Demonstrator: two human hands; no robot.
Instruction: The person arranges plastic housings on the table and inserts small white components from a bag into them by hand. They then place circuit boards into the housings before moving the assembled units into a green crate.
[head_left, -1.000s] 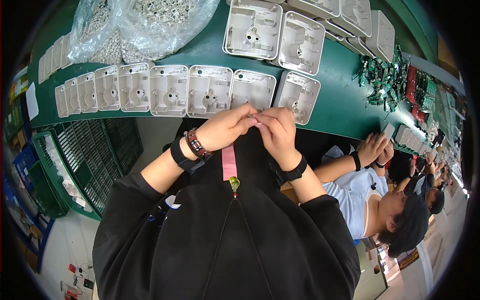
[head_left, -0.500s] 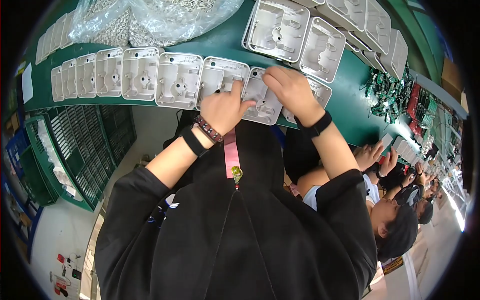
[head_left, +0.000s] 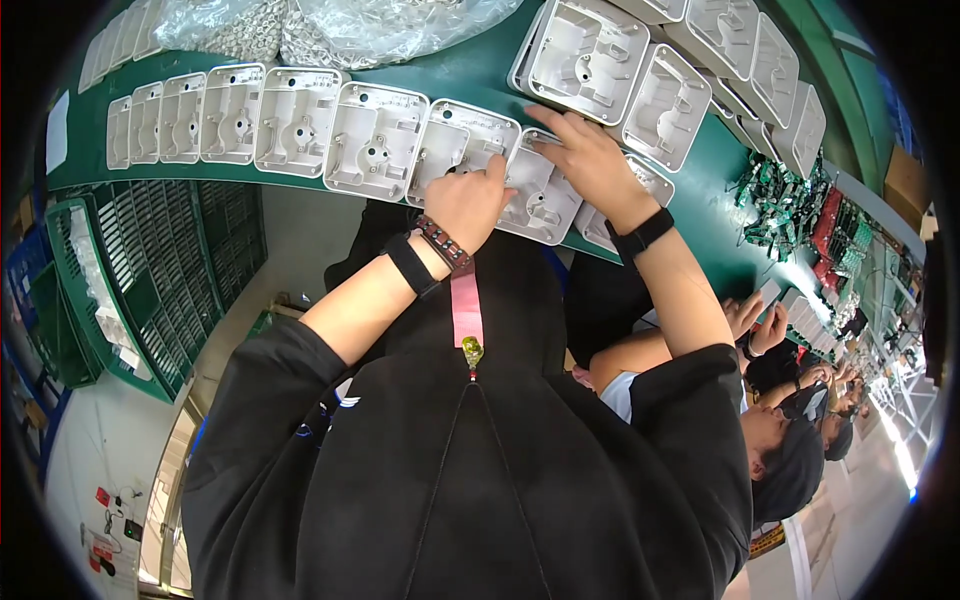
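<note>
A row of white plastic housings (head_left: 377, 140) with screw posts inside runs along the near edge of the green table. My left hand (head_left: 465, 208) lies over the near part of one housing (head_left: 478, 122), its index finger stretched into it and its thumb out to the right; the other fingers are curled. My right hand (head_left: 598, 170) is above the far right corner of the neighbouring housing (head_left: 545, 200). Its fingers are apart and reach toward that housing's far edge. Neither hand shows a held part. Beneath the right wrist, another housing (head_left: 650, 180) is partly covered.
Stacked housings (head_left: 590, 62) stand at the far right. Clear plastic bags (head_left: 400, 30) of small pale parts lie at the back. Green circuit boards (head_left: 775, 205) are heaped on the right, near a co-worker's hands (head_left: 765, 328). A green crate (head_left: 150, 290) is at lower left.
My right hand's fingers have gone from bunched together to spread at the housing's far edge. The left hand stays at its housing. The view has shifted slightly.
</note>
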